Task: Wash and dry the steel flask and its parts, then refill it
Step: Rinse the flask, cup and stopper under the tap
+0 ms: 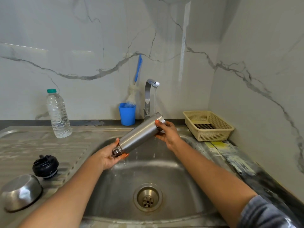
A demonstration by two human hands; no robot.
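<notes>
The steel flask (139, 134) lies tilted over the sink basin (148, 175), its open threaded neck low at the left and its base high at the right. My left hand (108, 155) grips the neck end. My right hand (167, 132) holds the base end, thumb on top. Water runs from the tap (150, 96) onto the flask's base, and drops fall from it into the basin. The black stopper (45, 166) and the steel cup lid (20, 192), upside down, sit on the drainboard at the left.
A clear plastic water bottle (57, 114) with a green cap stands at the back left. A blue cup (127, 114) holds a bottle brush (134, 89) behind the sink. A beige basket (208, 125) with a cloth inside sits at the right.
</notes>
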